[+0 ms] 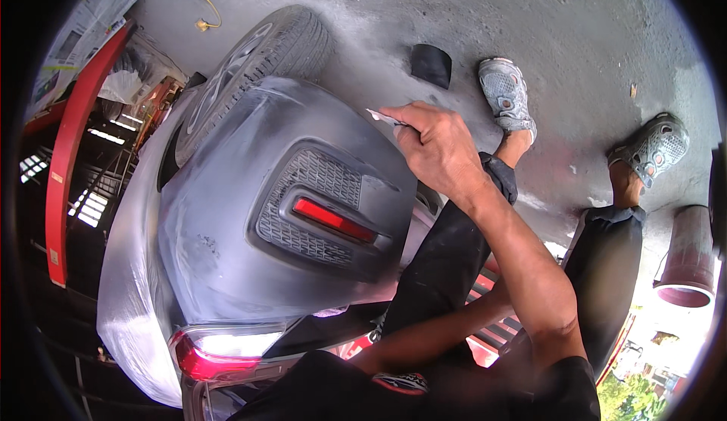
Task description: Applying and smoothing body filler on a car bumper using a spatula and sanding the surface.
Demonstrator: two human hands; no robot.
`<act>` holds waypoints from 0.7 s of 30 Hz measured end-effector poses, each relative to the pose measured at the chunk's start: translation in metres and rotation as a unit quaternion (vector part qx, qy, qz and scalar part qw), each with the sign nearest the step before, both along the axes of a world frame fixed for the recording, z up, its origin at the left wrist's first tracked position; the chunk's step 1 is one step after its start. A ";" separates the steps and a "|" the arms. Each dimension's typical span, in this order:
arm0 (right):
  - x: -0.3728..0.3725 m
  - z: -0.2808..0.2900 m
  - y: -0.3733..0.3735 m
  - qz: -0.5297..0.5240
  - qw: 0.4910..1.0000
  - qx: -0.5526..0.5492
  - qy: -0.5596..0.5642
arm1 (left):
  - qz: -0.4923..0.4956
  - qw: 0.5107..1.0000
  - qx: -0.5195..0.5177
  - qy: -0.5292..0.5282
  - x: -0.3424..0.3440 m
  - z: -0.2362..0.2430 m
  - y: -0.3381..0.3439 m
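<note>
My right hand (443, 148) is closed, pinching a thin pale flat piece (385, 117) between thumb and fingers. Its exact kind is too small to make out. The piece is held just off the upper right edge of a grey, primer-coated car bumper corner (219, 216). Set into the bumper is a red reflector (335, 220) with dark mesh grille (322, 179) around it. My left forearm (447, 330) crosses behind my right arm, and the left hand is hidden there.
Beside the bumper stands a car wheel (295, 46). Plastic film (132, 300) wraps the car body near a tail light (227, 349). A black curved sheet (432, 65) lies on the concrete floor near my clog (503, 91). A reddish cylinder (685, 258) stands at the right.
</note>
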State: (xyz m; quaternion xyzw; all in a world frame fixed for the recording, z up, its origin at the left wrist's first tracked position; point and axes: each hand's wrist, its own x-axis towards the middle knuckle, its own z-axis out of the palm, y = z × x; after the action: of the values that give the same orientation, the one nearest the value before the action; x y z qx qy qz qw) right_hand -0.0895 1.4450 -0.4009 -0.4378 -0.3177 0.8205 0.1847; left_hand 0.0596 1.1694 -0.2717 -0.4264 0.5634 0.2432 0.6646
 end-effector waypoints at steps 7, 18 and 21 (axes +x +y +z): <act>-0.052 0.014 0.029 0.033 0.999 0.023 -0.026 | 0.011 0.999 0.028 0.012 -0.018 0.004 0.016; -0.081 0.074 0.005 0.070 0.984 0.123 -0.104 | 0.043 0.997 0.052 -0.027 -0.015 0.027 0.013; -0.078 0.089 0.004 0.093 0.981 0.126 -0.113 | 0.046 0.997 0.057 -0.033 -0.010 0.031 0.010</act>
State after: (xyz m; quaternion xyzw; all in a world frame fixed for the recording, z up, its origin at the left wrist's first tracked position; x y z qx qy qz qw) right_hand -0.1675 1.4487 -0.3124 -0.4696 -0.4765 0.7329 0.1236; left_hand 0.0499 1.1796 -0.2411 -0.4210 0.5062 0.2905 0.6944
